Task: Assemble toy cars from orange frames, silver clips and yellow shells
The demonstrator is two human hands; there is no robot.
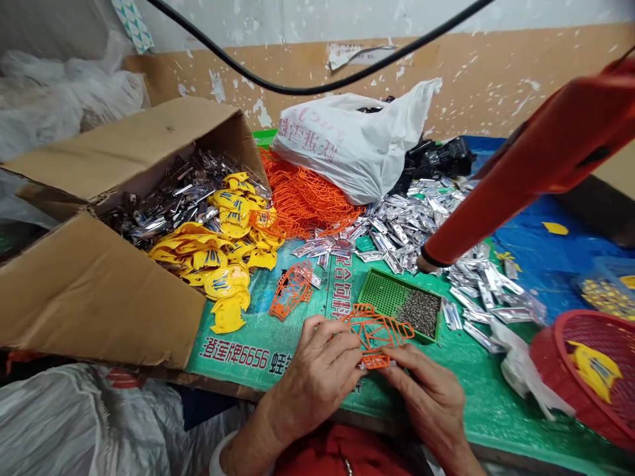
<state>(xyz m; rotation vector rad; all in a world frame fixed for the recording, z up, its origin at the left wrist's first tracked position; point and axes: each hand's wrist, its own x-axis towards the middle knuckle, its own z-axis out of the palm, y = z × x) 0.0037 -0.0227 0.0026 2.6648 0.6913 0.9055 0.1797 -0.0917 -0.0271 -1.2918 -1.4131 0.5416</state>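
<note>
While a wide bench [476, 380] under a printed green sheet carries most of the goods, a cardboard box [109, 291] lies open on its left side, dark and silver parts filling its mouth. Behind, a white bag [342, 149] leans over an orange heap [305, 198]. From the right, a red bar [516, 185] slants down, its dark tip near silver packets [401, 228] strewn across the middle. Yellow pieces [198, 248] spill from the box, and a red basket [548, 350] at the right edge holds another yellow piece [595, 371].

At the front, the left hand [325, 363] has its fingers clamped on the near left part of an orange frame [374, 327]; the right hand [429, 387] pinches its near right edge between thumb and fingers. The frame is held above the bench, partly in front of a green tray [381, 291]. A second frame [292, 291] lies flat to the left. Small metal bits [419, 312] crowd the tray's right end.
</note>
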